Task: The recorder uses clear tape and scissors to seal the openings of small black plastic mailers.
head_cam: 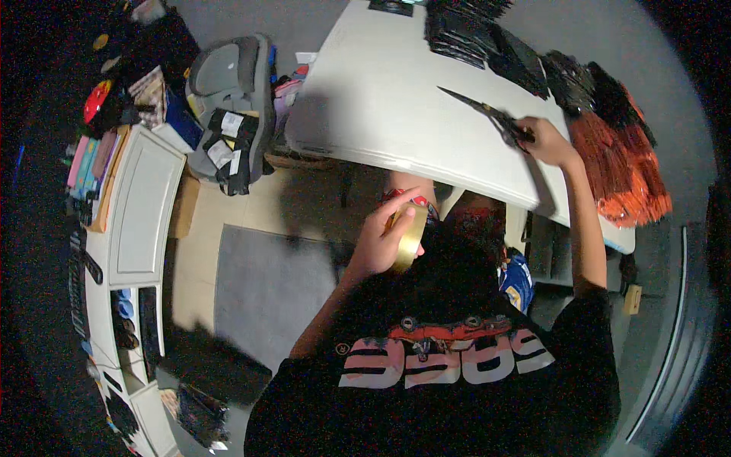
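Observation:
My left hand (380, 240) is closed around a roll of gold tape (412, 239), held over my lap just in front of the table's near edge. Above the right part of the white table (371, 85), my right hand (545, 140) grips a pair of black-handled scissors (485, 111) by the handles. Their dark blades point to the upper left and look closed. A shadow of the scissors and arm falls on the tabletop beneath.
Black plastic packets (457, 34) lie along the table's far side. Orange-red packets (617, 165) are piled at its right end. Left of the table stands a grey child seat (228, 68) holding black parcels (231, 143) with white labels. A white cabinet (145, 211) is further left.

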The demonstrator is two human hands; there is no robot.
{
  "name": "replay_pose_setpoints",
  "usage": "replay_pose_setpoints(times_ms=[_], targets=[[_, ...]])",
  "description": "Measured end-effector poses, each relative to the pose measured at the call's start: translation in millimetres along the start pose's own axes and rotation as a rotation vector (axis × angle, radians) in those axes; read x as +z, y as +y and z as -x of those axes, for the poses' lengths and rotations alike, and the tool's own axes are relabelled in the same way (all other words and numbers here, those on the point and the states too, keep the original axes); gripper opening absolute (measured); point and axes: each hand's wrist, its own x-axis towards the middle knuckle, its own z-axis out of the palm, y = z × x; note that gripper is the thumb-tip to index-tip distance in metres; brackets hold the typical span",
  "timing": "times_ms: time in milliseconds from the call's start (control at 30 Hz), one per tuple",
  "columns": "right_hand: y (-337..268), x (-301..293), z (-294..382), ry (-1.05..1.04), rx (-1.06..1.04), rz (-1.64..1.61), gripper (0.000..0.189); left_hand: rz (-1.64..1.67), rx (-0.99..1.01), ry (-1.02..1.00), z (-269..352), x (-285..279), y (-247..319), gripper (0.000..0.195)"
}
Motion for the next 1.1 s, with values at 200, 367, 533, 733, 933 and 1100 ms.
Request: replay_pose_setpoints(times_ms=[200, 367, 533, 733, 933, 1100], targets=[[-68.0, 19.5, 15.5, 0.248, 0.045, -0.267, 0.023, -0.001, 0.075, -0.045, -9.7, 28.7, 1.0, 0.042], [-121.8, 66.7, 37.5, 0.025, 0.133, -0.907, 0.036, -0.015, 0.113, -0.049, -14.1, 47.5, -6.8, 0.042], [-119.9, 71.5, 40.5, 0.007, 0.034, -0.935, 0.022, 0.016, 0.07, -0.101, -14.9, 49.2, -21.8, 0.045], [-170.3, 45.7, 50.8, 0.305, -0.153, -0.505, 0.012, -0.129, 0.213, -0.194, -16.1, 31.9, -43.0, 0.057], [-175.9, 44.1, 24.9, 0.442, -0.233, -0.353, 0.01, -0.263, 0.172, -0.083, -19.5, 15.3, -58.0, 0.055], [-136.9, 96.9, -25.8, 0.346, -0.128, -0.375, 0.022, -0.084, 0.251, -0.051, -14.6, 13.1, -67.8, 0.048]])
